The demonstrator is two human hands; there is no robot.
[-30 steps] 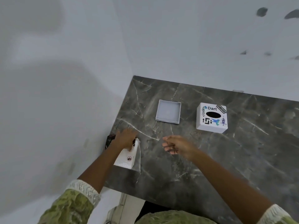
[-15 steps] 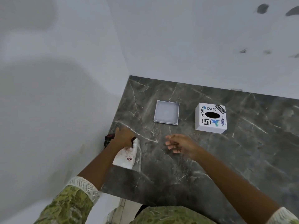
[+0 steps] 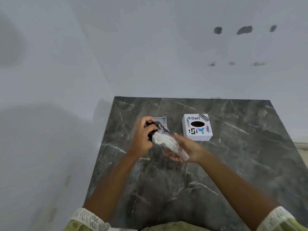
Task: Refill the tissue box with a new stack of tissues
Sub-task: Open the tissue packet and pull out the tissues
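A plastic-wrapped pack of white tissues (image 3: 164, 140) with a dark printed end is held above the table between both hands. My left hand (image 3: 143, 139) grips its dark far end. Under the pack's near end lies my right hand (image 3: 185, 148), palm up, cradling it. The white tissue box cover (image 3: 197, 127), with stickers and a black oval slot on top, stands on the table to the right of the hands. A shallow white tray, the box's base (image 3: 162, 120), lies behind my left hand and is mostly hidden by it.
The dark marble table (image 3: 233, 164) sits against a pale wall (image 3: 150, 55). Its left edge runs close by my left forearm, with pale floor beyond it.
My left hand lifted the tissue pack from the table's left edge toward the middle. My right hand came under the pack's near end. The camera view shifted.
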